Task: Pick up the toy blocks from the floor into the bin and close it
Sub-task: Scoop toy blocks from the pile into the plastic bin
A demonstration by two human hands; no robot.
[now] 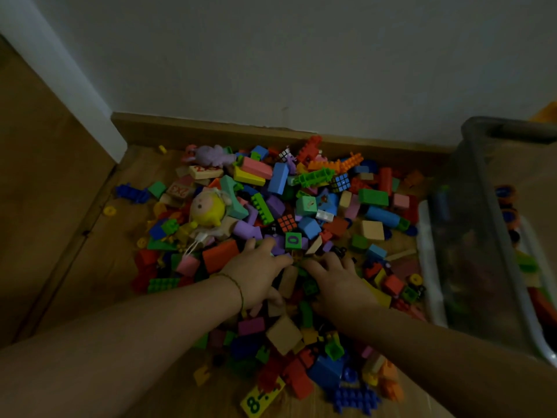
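Note:
A big heap of coloured toy blocks [278,179] covers the wooden floor against the skirting board. My left hand [256,273] lies palm down on the middle of the heap, its fingers stretched toward a green block marked 0 [293,240]. My right hand [339,282] sits just to the right, palm down, fingers bent and dug in among the blocks, their tips hidden. A tan block [287,282] lies between the two hands. The clear plastic bin [482,236] stands at the right, open-topped, with some toys inside.
A yellow-haired doll [208,208] and a purple plush toy [211,155] lie in the heap's left part. A pale plastic edge [429,267] runs along the bin's near side. The wall and skirting board [211,128] bound the far side. Bare wooden floor [90,251] lies to the left.

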